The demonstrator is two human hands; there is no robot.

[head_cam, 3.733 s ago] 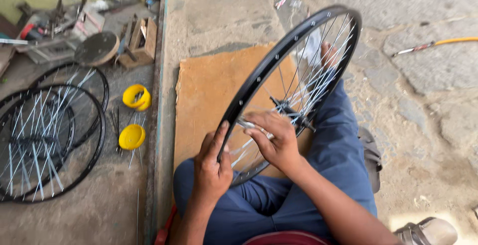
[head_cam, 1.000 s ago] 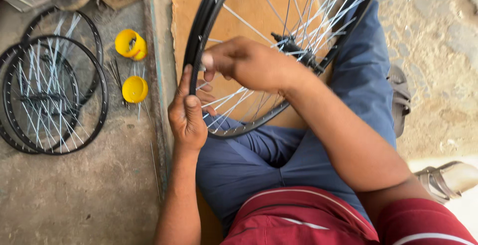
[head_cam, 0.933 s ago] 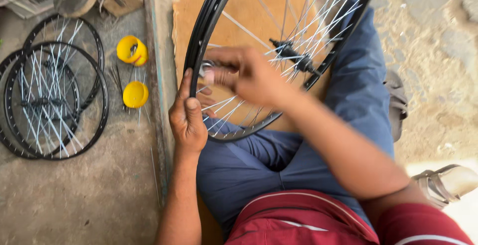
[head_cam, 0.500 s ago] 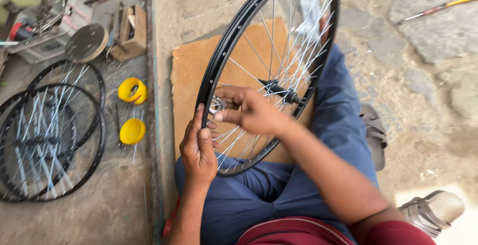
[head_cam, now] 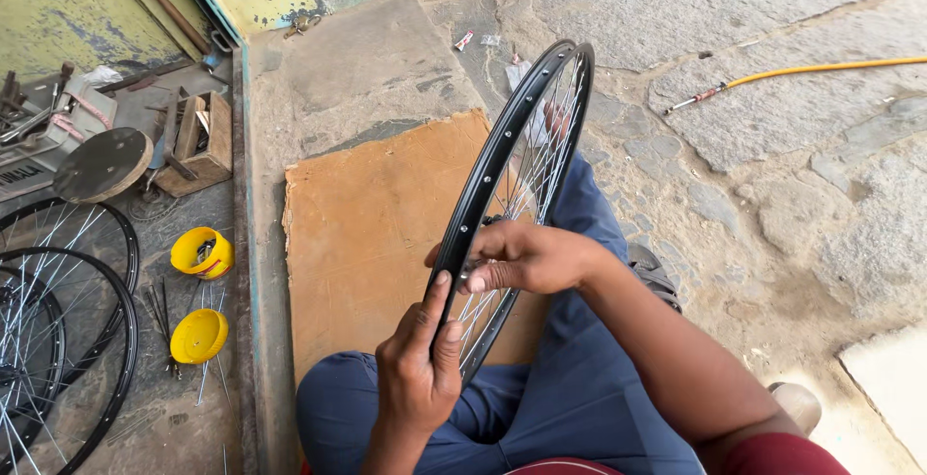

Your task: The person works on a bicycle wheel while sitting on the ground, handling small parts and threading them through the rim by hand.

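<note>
Fingers [head_cam: 446,293] of your left hand [head_cam: 420,369] press along the smooth black rim of the bicycle wheel [head_cam: 497,161], thumb closed against it. Your right hand [head_cam: 526,258] reaches through the thin metal spokes [head_cam: 536,166], fingertips pinched together on something too small to make out. The wheel stands upright over your blue-trousered lap [head_cam: 570,388], edge-on now, where half a second ago its face was turned towards you. A rough brown board [head_cam: 372,219] lies beneath; two yellow plastic cups [head_cam: 201,253] sit on the concrete beside spare wheels [head_cam: 58,330].
</note>
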